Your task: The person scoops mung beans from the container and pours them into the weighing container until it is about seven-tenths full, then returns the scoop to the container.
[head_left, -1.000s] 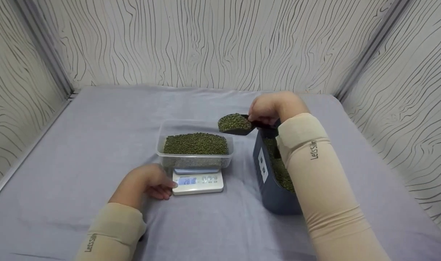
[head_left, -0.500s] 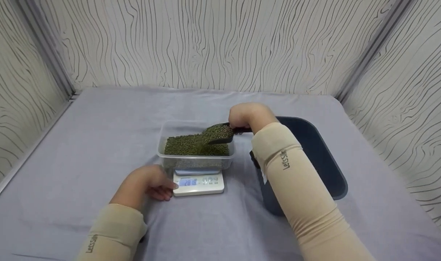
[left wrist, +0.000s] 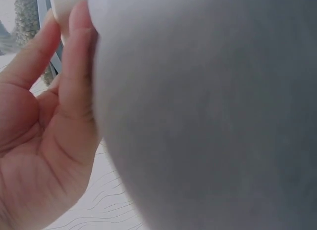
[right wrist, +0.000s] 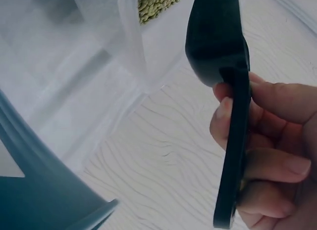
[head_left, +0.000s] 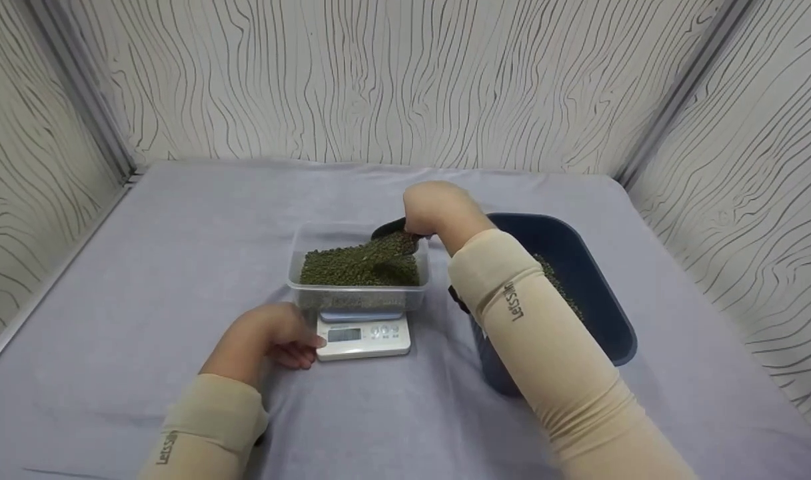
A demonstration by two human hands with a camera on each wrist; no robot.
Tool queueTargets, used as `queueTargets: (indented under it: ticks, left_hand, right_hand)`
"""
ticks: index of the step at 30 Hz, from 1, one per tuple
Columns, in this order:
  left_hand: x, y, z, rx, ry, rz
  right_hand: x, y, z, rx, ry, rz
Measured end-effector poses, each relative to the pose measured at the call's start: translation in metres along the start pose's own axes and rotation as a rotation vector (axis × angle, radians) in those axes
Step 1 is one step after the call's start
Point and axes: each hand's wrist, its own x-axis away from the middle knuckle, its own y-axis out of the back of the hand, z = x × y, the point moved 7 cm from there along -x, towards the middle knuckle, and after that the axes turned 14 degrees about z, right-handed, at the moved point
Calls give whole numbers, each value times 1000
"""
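My right hand (head_left: 438, 205) grips a black scoop (right wrist: 215, 37) by its handle. The scoop is tilted over a clear plastic container (head_left: 358, 289), and green mung beans (head_left: 338, 265) pour from it onto those inside. Beneath the container is a white digital kitchen scale (head_left: 372, 348); its display is too faint to read. With thumb and fingertips, my left hand (head_left: 282, 332) pinches the scale's left edge. The right wrist view shows the fingers (right wrist: 277, 165) curled about the scoop handle.
A dark blue bin (head_left: 602, 307) with more beans stands at the right, partly hidden by my right forearm. Grey cloth (head_left: 198, 233) covers the table. Patterned panels (head_left: 358, 80) rise at the back and both sides.
My right hand has carried the full scoop left from beside the bin to over the container and tipped it. Beans now pour out. The left hand has stayed at the scale.
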Motion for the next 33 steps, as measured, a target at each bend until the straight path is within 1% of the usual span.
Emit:
queueTargets:
  ticks: [9, 16, 20, 24, 28, 33]
  left_hand:
    - [-1, 1, 1, 2, 1, 4]
    - [0, 0, 0, -3, -5, 3]
    - [1, 0, -1, -15, -8, 1]
    - [0, 0, 0, -17, -7, 2]
    - [1, 1, -1, -24, -5, 0]
    - [1, 0, -1, -26, -5, 0]
  right_hand:
    - [6, 10, 27, 107, 9, -113]
    - [10, 12, 38, 140, -8, -149]
    - [11, 13, 40, 164, -13, -164]
    - [11, 13, 39, 162, -10, -180]
    - [12, 13, 36, 134, -5, -175]
    - [9, 11, 25, 69, -1, -133]
